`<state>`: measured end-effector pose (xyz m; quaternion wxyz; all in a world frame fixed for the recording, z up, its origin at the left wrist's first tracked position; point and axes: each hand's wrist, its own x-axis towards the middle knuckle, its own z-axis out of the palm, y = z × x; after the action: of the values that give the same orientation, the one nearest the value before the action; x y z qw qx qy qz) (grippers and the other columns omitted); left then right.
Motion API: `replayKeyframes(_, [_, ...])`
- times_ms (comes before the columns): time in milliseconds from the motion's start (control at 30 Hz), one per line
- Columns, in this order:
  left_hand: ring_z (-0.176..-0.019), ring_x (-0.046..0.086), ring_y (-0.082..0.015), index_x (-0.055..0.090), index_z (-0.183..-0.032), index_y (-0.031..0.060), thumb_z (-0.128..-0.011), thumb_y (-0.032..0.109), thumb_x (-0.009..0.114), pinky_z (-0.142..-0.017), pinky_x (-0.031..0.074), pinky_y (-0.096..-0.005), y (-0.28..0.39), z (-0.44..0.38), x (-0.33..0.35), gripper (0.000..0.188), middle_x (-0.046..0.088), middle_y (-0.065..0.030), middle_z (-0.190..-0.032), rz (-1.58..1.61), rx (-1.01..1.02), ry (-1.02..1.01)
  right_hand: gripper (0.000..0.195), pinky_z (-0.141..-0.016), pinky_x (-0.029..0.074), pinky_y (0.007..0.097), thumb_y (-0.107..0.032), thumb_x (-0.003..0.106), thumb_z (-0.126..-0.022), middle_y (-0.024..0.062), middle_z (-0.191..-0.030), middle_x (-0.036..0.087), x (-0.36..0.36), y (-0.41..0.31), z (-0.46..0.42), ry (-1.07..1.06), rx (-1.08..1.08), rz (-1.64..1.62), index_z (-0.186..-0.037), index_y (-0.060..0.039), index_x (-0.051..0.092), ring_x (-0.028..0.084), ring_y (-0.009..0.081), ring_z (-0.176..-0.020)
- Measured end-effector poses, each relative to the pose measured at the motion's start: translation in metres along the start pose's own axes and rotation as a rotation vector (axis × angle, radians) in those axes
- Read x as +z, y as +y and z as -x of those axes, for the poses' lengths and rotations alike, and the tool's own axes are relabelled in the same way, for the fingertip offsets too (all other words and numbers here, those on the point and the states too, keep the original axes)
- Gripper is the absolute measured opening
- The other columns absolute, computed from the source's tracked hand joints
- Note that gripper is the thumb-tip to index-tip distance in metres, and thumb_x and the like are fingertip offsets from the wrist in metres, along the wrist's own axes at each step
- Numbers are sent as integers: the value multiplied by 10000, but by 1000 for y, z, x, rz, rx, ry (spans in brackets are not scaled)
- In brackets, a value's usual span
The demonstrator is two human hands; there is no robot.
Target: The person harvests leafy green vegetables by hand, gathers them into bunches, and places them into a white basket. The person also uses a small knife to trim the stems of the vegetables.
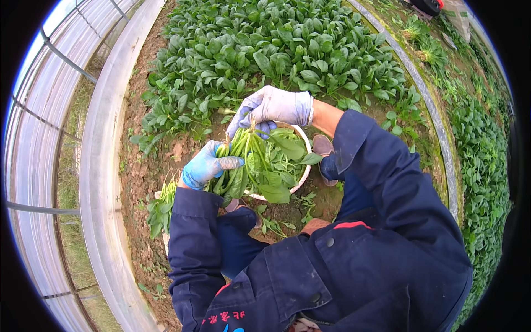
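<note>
My left hand (pixel 210 165), in a blue glove, is closed around the stems of spinach plants (pixel 236 180), whose roots poke up past the fingers. Just above it, my right hand (pixel 269 108) wears a pale lavender glove and pinches more spinach (pixel 254 143) near the root end. The leaves of both handfuls hang down and overlap, so where one ends and the other begins is hard to tell. Beneath them stands a round white-rimmed tub (pixel 306 176), partly filled with loose green leaves (pixel 286 164). My right fingertips are partly hidden by stems.
Dense spinach (pixel 265 45) grows ahead. Pulled spinach (pixel 166 203) lies beside my left sleeve. A grey border strip (pixel 427 87) runs along the right, with bundles (pixel 431 52) beyond. Translucent greenhouse sheeting (pixel 105 157) bounds the left. My shoe (pixel 323 149) is close to the tub.
</note>
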<state>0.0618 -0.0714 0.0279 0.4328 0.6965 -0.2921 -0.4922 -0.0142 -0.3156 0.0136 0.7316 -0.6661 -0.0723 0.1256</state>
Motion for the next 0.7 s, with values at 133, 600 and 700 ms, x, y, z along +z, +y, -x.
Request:
replayKeyframes(133, [-498,402,-11,716,-919,41,-802,153,762,-461,294,-200,-11,1,-1,168,543,84,-629,123,73,3,145,-473,445,210,-115,619,-887,17,-696,654,5,-15,8,39,16,-83,-936,0,693,562,69,-547])
replayKeyframes(600, [-823,657,-139,659,-1098,-25,-732,61,746,-758,516,-259,-20,2,-8,386,704,-69,-960,420,259,151,519,-970,456,339,-338,664,-867,190,-1223,621,-10,11,-1,156,-58,622,-1256,-7,570,612,260,-1112])
replayKeyframes(700, [-738,648,-109,689,-1025,-13,-773,16,704,-702,513,-237,-8,-4,0,254,709,-46,-902,261,208,354,594,-1053,376,325,-323,654,-905,116,-1312,572,7,4,-7,77,-312,135,-1377,-26,451,518,177,-1206])
